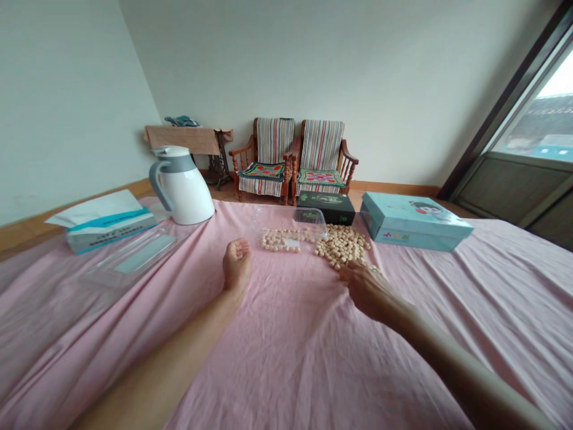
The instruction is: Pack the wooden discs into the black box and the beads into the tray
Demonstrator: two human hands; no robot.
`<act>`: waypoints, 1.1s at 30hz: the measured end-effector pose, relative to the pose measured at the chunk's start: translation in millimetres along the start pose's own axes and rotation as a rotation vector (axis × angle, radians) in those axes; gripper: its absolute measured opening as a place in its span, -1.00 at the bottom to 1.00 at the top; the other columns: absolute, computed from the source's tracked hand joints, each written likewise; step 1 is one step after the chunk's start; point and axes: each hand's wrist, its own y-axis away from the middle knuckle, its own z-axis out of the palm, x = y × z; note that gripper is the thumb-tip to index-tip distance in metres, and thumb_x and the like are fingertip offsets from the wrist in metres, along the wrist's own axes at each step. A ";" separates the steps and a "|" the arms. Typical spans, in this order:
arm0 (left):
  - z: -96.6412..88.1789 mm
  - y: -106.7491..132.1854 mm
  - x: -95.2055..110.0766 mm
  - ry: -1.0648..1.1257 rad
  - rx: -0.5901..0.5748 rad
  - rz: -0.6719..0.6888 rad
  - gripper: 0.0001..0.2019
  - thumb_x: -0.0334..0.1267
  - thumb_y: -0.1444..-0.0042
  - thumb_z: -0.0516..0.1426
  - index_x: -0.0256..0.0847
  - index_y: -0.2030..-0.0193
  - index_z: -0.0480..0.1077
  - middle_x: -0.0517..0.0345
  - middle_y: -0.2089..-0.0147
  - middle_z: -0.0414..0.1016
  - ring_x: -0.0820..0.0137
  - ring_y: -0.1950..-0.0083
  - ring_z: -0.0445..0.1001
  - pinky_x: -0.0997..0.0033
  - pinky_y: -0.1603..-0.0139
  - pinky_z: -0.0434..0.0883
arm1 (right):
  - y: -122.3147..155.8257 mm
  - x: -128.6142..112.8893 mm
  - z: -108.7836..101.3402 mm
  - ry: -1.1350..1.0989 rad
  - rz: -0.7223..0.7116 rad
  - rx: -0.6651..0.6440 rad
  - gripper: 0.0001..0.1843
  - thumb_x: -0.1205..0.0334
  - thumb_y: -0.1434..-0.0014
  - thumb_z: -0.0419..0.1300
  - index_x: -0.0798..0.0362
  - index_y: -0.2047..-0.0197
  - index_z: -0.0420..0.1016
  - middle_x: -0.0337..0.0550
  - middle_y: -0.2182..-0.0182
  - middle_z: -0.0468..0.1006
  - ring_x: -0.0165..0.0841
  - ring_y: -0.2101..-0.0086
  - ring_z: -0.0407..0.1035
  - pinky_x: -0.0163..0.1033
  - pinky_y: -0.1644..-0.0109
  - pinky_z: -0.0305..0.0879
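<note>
My left hand (pixel 237 266) rests on the pink cloth (pixel 286 358) with its fingers curled into a loose fist; what it holds, if anything, is hidden. Just beyond it stands a clear plastic container (pixel 290 230) with several small tan pieces inside. A loose heap of the same tan pieces (pixel 342 245) lies on the cloth to the right of the container. My right hand (pixel 369 289) lies palm down at the near edge of that heap, its fingertips touching the pieces; the fingers are bent over them.
A white jug with a grey handle (pixel 183 185) stands at the back left, beside a blue-and-white tissue pack (pixel 107 224) and a clear lid (pixel 138 254). A black box (pixel 326 206) and a light blue box (pixel 412 221) sit at the back right. Two wooden chairs (pixel 293 161) stand by the wall.
</note>
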 end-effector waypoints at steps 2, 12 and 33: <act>0.3 0.2 0.9 -0.012 0.003 0.015 -0.58 -0.50 0.12 0.06 -0.25 0.05 0.30 -0.01 0.03 0.44 0.35 0.06 0.46 0.28 -0.01 0.41 | -13.7 -2.1 -10.9 -0.059 -0.032 0.032 -0.79 0.52 -0.03 0.00 0.09 0.40 0.40 -0.11 0.40 0.45 -0.39 0.36 0.29 -0.31 0.31 0.03; 2.1 0.7 -1.9 -0.072 -0.270 0.045 -0.36 -0.58 0.13 0.05 -0.26 -0.18 0.21 -0.14 -0.13 0.39 0.20 -0.19 0.36 0.15 -0.17 0.34 | -74.7 -25.5 -54.0 -0.206 0.010 0.368 -0.79 0.41 -0.10 0.03 0.13 0.22 0.45 -0.10 0.35 0.53 -0.38 0.37 0.35 -0.33 0.31 0.09; 3.8 -0.5 -12.2 -0.108 -0.286 0.078 -0.39 -0.56 0.10 0.07 -0.26 -0.18 0.26 -0.12 -0.12 0.43 0.24 -0.10 0.45 0.20 -0.12 0.40 | -74.1 -37.6 -71.3 -0.180 -0.015 0.377 -0.75 0.49 -0.04 0.02 0.14 0.27 0.48 -0.05 0.32 0.51 -0.38 0.35 0.30 -0.32 0.27 0.10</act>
